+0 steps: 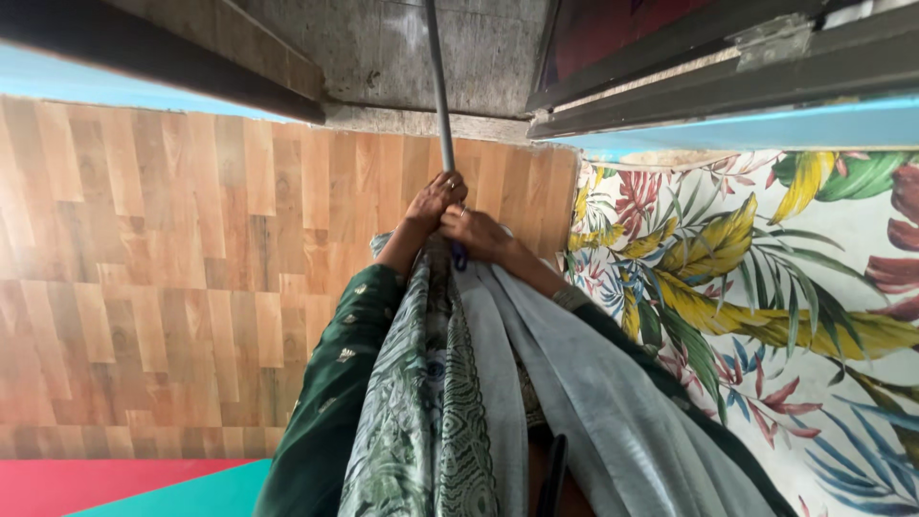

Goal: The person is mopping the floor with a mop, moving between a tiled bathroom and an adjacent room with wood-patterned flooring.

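Note:
A thin grey metal pole (438, 77) runs from the top of the view down toward my body. My left hand (433, 198) is wrapped around the pole, a ring on one finger. Just below and to the right, my right hand (475, 233) is closed on the pole's lower end, where a blue grip (459, 257) shows. Both arms wear dark green embroidered sleeves. A patterned green and grey scarf (450, 402) hangs down in front of me and hides the pole's lower part.
Wood-pattern flooring (172, 258) fills the left. A floral bedsheet with large leaves (766, 287) lies on the right. A concrete threshold (383, 57) and dark door frames (708, 67) are ahead. A red and teal mat (115, 483) sits at the lower left.

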